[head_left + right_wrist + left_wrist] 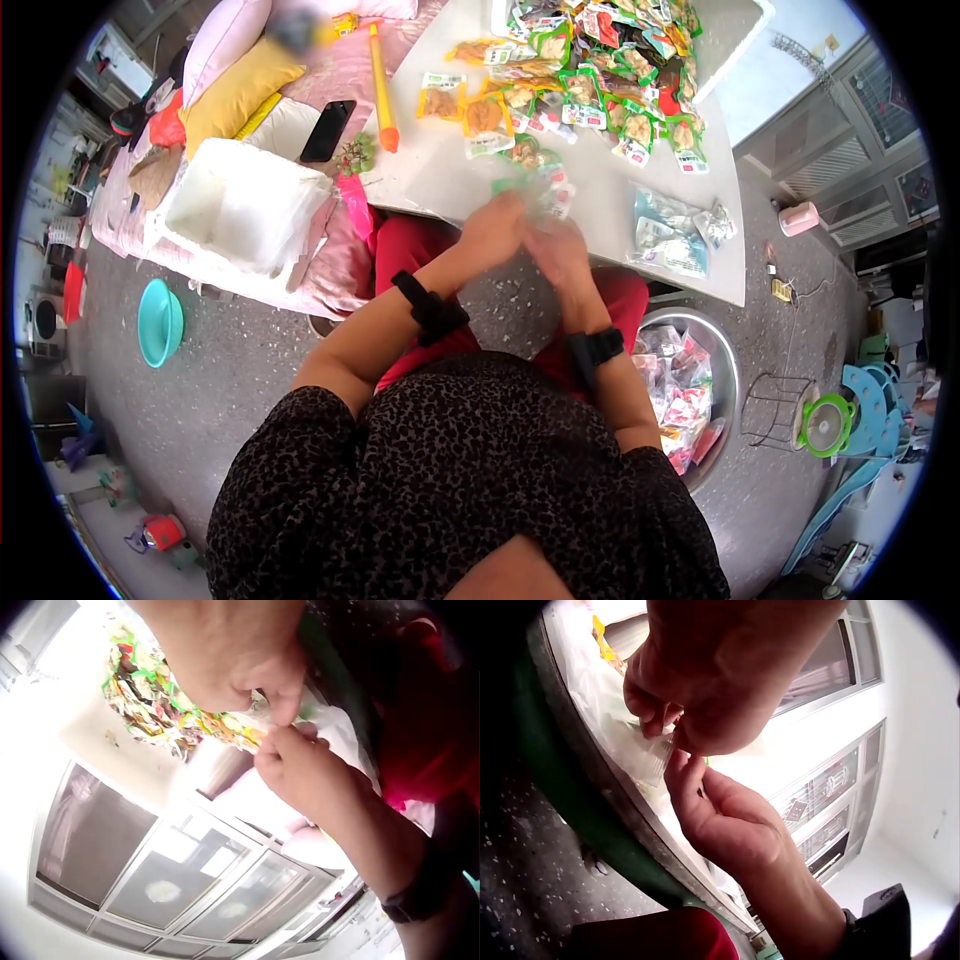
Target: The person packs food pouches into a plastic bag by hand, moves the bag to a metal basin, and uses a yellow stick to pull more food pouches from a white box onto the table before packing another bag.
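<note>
Over the near edge of the table, my left hand (pixel 493 236) and right hand (pixel 560 256) meet at a clear plastic packet with green print (pixel 545 190), blurred in the head view. In the left wrist view, a ridged clear edge of the packet (pixel 658 759) shows between my left hand (pixel 712 675) and right hand (pixel 731 821). Both hands pinch it with curled fingers and thumb. Fingertips nearly touch in the right wrist view, where the right hand (pixel 232 664) lies above the left hand (pixel 315 776). The packet's contents are mostly hidden.
A heap of snack packets (pixel 600 70) covers the table's far side. Orange-edged packets (pixel 487 115) lie nearer, and a clear-and-blue plastic bag (pixel 670 235) lies right. A metal basin of packets (pixel 735 385) stands on the floor; a white foam box (pixel 225 200) sits left.
</note>
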Tool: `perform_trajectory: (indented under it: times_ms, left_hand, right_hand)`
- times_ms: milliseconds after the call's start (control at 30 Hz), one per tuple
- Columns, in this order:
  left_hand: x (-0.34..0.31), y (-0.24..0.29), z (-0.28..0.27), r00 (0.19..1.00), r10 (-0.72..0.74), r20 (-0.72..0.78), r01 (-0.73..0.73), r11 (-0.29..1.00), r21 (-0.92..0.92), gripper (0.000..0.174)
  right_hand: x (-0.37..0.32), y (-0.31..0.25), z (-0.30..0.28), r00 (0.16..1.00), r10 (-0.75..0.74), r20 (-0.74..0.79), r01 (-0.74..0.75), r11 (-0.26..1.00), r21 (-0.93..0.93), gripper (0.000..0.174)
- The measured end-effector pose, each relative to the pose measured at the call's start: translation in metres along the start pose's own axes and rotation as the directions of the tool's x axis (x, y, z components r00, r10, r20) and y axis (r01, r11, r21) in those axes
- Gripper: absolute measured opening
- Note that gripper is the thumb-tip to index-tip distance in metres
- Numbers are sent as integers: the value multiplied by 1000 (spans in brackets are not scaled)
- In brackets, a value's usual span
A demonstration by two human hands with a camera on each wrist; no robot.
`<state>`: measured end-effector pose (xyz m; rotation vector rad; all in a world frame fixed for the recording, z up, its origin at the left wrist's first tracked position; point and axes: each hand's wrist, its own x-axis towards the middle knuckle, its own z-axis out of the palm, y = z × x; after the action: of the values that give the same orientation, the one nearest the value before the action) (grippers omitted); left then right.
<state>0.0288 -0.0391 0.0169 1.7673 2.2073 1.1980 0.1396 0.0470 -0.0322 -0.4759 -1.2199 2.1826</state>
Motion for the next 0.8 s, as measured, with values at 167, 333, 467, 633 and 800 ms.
perform_trajectory:
  times_ms: [167, 333, 467, 633, 800]
  left_hand:
    - [0, 7, -12, 998, -37, 45, 36, 999, 25, 20]
    - [-3, 11, -16, 993, -69, 97, 66, 997, 34, 16]
    - [4, 7, -17, 980, -130, 151, 134, 991, -19, 16]
    - [-4, -7, -9, 999, 31, -37, -33, 999, -41, 15]
    - [-8, -25, -6, 999, 11, -53, -12, 1000, -24, 11]
  right_hand:
    - [-1, -31, 34, 921, 353, -163, -379, 908, -180, 11]
    - [8, -18, 11, 973, 202, -111, -222, 951, -216, 11]
    - [24, 8, 10, 995, -88, -49, 59, 904, -423, 9]
    - [24, -23, 52, 959, 198, -201, -271, 843, -464, 11]
    - [28, -57, 40, 988, 117, -103, -150, 532, -833, 17]
